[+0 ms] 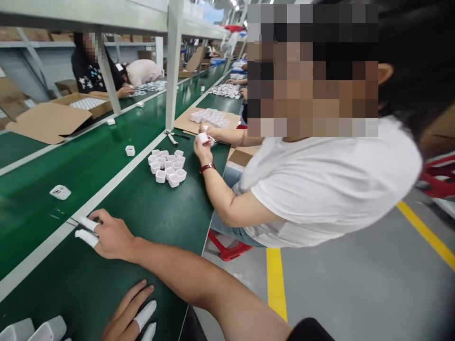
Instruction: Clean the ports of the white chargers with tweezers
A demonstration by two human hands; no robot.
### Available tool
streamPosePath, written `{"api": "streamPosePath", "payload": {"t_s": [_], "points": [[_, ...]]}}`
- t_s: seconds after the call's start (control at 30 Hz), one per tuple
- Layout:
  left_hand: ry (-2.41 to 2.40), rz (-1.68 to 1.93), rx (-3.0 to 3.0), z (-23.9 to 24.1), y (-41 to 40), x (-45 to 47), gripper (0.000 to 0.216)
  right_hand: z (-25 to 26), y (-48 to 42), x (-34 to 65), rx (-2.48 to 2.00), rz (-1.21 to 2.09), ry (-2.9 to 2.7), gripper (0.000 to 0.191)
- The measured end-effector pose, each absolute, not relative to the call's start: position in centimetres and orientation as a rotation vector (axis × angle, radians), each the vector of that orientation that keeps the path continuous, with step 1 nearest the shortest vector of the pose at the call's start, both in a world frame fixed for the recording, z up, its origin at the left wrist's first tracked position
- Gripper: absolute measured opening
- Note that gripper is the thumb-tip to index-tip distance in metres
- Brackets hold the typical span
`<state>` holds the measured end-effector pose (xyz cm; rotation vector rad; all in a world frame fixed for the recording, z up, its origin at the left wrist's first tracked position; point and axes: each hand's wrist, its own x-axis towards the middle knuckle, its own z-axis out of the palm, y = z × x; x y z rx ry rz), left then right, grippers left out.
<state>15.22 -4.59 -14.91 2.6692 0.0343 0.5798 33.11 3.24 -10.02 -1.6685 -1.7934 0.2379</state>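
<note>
My right hand (113,237) reaches across the green bench to the edge of the belt. Its thumb and index finger wear white finger covers and pinch thin metal tweezers (72,221), whose blurred tips point at the belt. Just beyond the tips lies a small white plastic case (60,192) with something dark inside; the tweezers do not touch it. My left hand (130,317) is low in the picture, fingers stretched out over the bench, two in white covers. It appears to hold nothing. White cups (48,329) stand left of it, partly cut off by the frame.
A co-worker in a white shirt (320,189) sits at right, holding a white piece (202,138). Several white cups (167,166) are grouped on the bench, near pliers (172,138). More white pieces (130,150) lie on the green belt (95,177). A shelf post (173,71) rises beyond.
</note>
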Motion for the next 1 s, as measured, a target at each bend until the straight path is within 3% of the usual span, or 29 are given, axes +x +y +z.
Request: {"api": "streamPosePath", "payload": {"t_s": [0.5,1.0], "points": [[0.150,0.402,2.620,-12.0,-5.9,15.8,0.032,-10.9,3.2,32.6,-1.195,0.094,-1.670,0.034],[0.192,0.438,2.530,-10.8,-6.1,16.2,0.024,-11.8,2.6,32.5,-1.157,0.443,-1.536,0.036]]}}
